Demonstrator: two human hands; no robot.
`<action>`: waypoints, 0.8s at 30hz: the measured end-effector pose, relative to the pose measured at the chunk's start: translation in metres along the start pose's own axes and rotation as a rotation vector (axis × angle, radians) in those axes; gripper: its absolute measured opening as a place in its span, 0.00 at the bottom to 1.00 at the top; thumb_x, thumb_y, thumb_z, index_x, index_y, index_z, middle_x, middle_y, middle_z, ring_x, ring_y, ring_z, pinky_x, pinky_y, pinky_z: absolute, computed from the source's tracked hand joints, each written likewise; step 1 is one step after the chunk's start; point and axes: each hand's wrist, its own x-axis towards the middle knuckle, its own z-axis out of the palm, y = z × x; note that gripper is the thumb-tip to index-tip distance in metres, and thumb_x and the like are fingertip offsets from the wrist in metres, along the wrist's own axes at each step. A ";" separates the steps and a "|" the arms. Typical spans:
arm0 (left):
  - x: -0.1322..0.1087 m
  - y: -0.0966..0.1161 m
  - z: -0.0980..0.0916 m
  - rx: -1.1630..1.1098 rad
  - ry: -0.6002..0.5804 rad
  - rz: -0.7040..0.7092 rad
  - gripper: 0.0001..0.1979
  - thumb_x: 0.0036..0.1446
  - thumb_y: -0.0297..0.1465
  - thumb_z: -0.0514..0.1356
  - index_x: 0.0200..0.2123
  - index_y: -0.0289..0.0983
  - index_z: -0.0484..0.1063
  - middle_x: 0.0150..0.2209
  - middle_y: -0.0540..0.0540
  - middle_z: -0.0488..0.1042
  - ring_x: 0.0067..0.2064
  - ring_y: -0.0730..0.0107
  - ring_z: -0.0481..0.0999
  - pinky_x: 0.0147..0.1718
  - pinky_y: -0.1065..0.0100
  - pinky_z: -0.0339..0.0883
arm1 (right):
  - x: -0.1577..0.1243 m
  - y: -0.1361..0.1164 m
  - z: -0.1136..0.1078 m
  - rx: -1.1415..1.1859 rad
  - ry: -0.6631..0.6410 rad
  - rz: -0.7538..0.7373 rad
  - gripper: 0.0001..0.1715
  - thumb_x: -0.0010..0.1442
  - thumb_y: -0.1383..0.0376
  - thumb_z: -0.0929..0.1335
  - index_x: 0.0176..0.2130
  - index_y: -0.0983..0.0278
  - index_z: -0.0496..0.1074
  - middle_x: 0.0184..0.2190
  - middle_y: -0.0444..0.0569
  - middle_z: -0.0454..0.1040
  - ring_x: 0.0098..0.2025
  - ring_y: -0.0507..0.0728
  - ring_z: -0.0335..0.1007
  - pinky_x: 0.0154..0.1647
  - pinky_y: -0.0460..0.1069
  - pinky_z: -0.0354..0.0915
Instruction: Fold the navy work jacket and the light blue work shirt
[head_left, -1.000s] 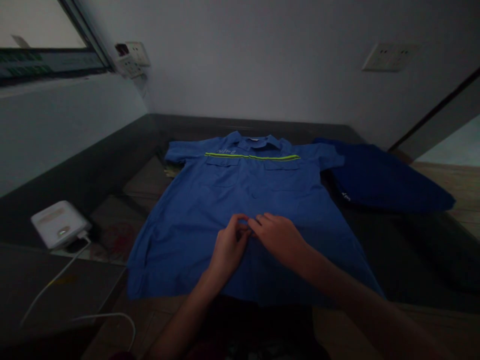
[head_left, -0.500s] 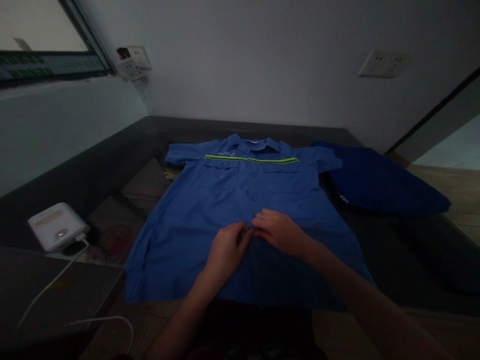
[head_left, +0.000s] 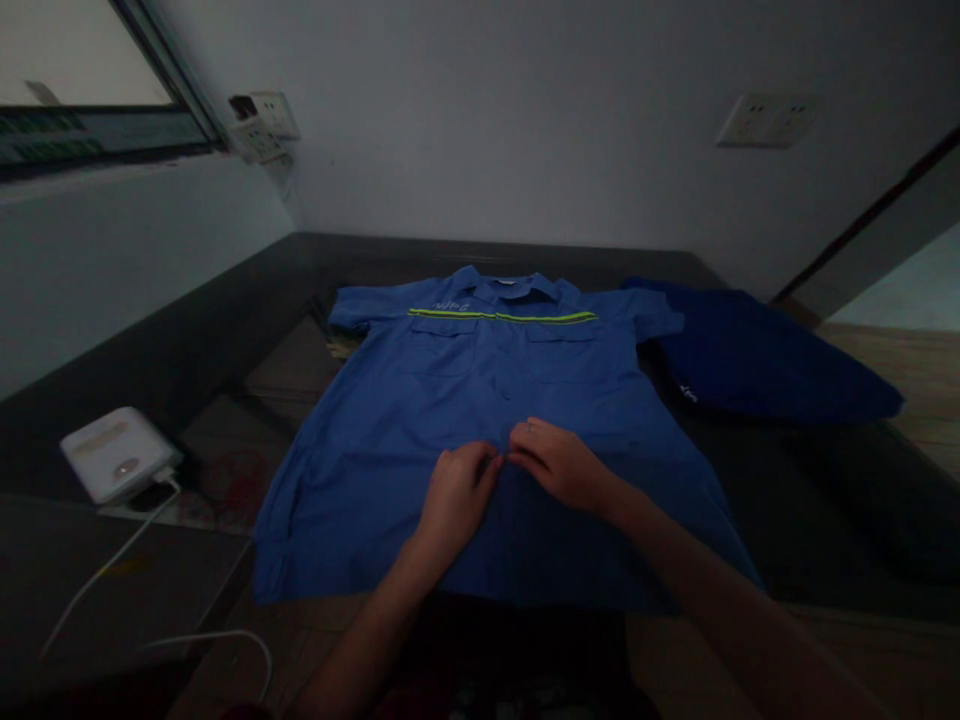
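Note:
A blue short-sleeved work shirt [head_left: 420,400] with a yellow-green chest stripe lies spread flat, front up, collar away from me. My left hand [head_left: 456,492] and my right hand [head_left: 559,462] meet at the shirt's centre front, below the chest pockets. Both have their fingers curled and pinched on the front placket where the fingertips touch. A ring shows on my right hand. What exactly sits between the fingertips is too small and dark to make out.
A dark blue folded garment [head_left: 757,355] lies to the right of the shirt. A white box-shaped device [head_left: 118,452] with a white cable [head_left: 112,560] sits at the left. Wall sockets [head_left: 765,120] are mounted on the back wall, and a window [head_left: 82,90] is at the upper left.
Both hands have shifted slightly toward me along the shirt's centre front, staying pinched together. The shirt has not moved.

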 end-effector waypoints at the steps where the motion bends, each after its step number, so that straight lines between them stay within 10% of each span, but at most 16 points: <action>1: 0.000 0.000 0.000 0.017 -0.004 0.007 0.12 0.62 0.31 0.52 0.28 0.37 0.70 0.26 0.49 0.73 0.27 0.69 0.69 0.27 0.70 0.53 | 0.000 0.001 0.001 0.049 0.009 0.021 0.09 0.65 0.67 0.61 0.33 0.64 0.67 0.30 0.47 0.70 0.35 0.55 0.62 0.37 0.49 0.58; 24: 0.000 0.003 0.004 0.072 0.012 0.016 0.05 0.56 0.29 0.56 0.28 0.38 0.64 0.25 0.53 0.66 0.28 0.70 0.66 0.28 0.70 0.53 | 0.003 0.006 0.001 0.408 0.039 0.169 0.09 0.62 0.67 0.62 0.29 0.63 0.64 0.27 0.43 0.66 0.32 0.53 0.63 0.35 0.47 0.58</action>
